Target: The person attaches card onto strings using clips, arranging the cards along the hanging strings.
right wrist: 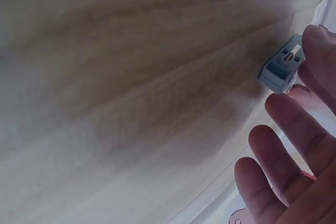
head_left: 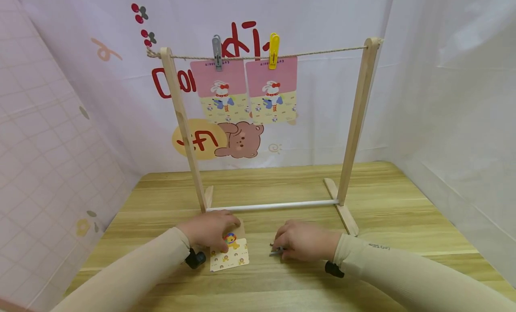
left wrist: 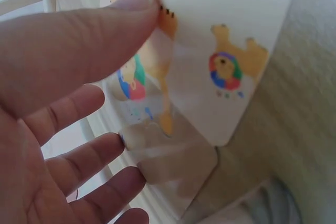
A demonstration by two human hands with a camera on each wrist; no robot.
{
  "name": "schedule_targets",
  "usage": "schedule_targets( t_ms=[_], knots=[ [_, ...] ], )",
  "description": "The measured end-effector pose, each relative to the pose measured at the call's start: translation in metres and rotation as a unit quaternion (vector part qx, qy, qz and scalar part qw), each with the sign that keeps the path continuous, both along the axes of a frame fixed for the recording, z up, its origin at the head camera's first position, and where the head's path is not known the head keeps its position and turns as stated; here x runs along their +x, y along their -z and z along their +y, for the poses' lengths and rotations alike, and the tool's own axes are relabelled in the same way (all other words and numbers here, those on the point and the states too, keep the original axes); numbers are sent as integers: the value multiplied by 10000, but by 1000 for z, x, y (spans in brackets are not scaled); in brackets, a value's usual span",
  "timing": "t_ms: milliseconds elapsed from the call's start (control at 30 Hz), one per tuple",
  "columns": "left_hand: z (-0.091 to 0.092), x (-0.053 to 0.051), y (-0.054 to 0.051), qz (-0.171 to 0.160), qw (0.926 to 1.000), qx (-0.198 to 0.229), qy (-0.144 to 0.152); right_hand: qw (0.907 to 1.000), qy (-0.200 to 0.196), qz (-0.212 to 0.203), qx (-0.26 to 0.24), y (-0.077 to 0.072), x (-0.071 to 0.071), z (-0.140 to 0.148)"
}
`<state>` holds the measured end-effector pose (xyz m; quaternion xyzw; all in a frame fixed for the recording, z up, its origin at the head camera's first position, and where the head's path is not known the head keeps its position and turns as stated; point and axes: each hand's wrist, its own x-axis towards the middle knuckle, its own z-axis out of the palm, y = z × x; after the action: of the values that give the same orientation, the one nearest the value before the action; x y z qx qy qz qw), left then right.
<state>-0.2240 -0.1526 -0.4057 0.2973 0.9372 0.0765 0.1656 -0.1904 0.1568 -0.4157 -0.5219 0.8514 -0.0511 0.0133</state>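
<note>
On the table lies a lion-print card (head_left: 230, 260), brown at the far end and cream nearer me. My left hand (head_left: 211, 230) is over its left and far parts, fingers loosely bent and spread. In the left wrist view the thumb lies against the printed face of the card (left wrist: 231, 103), and other fingertips are at its edge. To the right, my right hand (head_left: 304, 241) pinches a grey clothespin (right wrist: 281, 69) between thumb and forefinger, low over the table; the remaining fingers are spread apart. Much of the clothespin is hidden by the hand in the head view.
Beyond the hands stands a wooden frame (head_left: 356, 124) with a white bottom bar (head_left: 278, 206) and a twine line (head_left: 322, 53). Two rabbit cards hang from it, the left card (head_left: 221, 90) by a grey clothespin (head_left: 217, 52), the right card (head_left: 274, 90) by a yellow clothespin (head_left: 274, 51).
</note>
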Motion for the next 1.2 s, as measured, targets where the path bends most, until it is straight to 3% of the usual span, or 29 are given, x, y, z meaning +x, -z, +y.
schedule_targets(
  t_ms=[267,600,833,1200],
  knots=[
    [4,0,2,22,9999,125,21,10000,25,41,22,3,0,0],
    [-1,1,-1,120,9990,167,-398,9999,117,-58,-51,2,-1,3],
    [2,4,0,131,9987,336,-353,9997,134,-148,-112,5,-3,1],
    [5,4,4,-89,9962,652,-567,9986,508,-63,117,5,0,-5]
  ],
)
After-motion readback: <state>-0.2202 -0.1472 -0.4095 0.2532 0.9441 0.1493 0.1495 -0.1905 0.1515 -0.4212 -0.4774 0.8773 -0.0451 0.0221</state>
